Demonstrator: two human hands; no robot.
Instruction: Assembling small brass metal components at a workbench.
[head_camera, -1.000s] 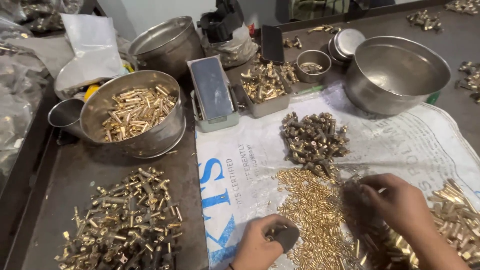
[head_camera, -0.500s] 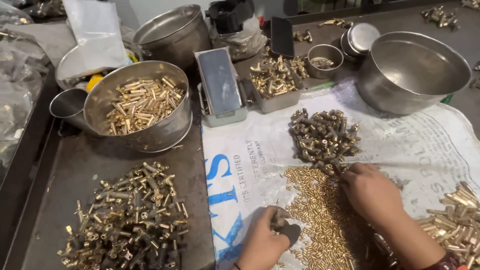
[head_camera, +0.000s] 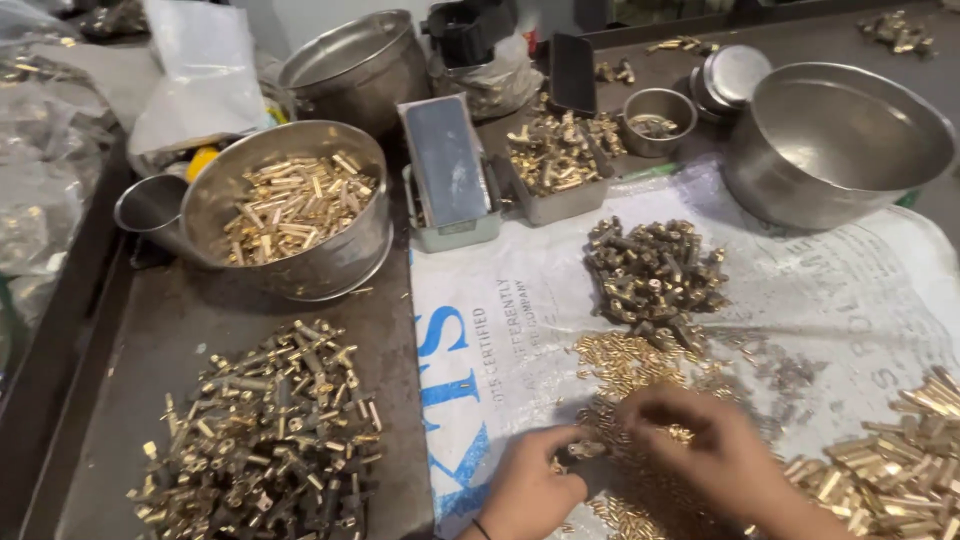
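My left hand (head_camera: 530, 485) is at the bottom centre over a white woven sack (head_camera: 520, 320), its fingers pinched on a small dark brass fitting (head_camera: 583, 450). My right hand (head_camera: 700, 445) lies just to the right, fingers curled down into a spread of small gold brass pieces (head_camera: 630, 365); I cannot tell whether it holds one. The two hands nearly touch at the fitting. A heap of darker brass fittings (head_camera: 655, 270) sits on the sack beyond them.
A steel bowl of brass tubes (head_camera: 295, 205) stands at the left, a big empty steel bowl (head_camera: 835, 140) at the right. A pile of assembled fittings (head_camera: 265, 435) lies on the dark tray at the lower left, brass rods (head_camera: 890, 465) at the lower right. A small tray of parts (head_camera: 560, 160) is behind.
My right hand has moved left from the brass rods to the small gold pieces, close to my left hand. The left hand still grips the small dark fitting. The camera view shifted slightly.
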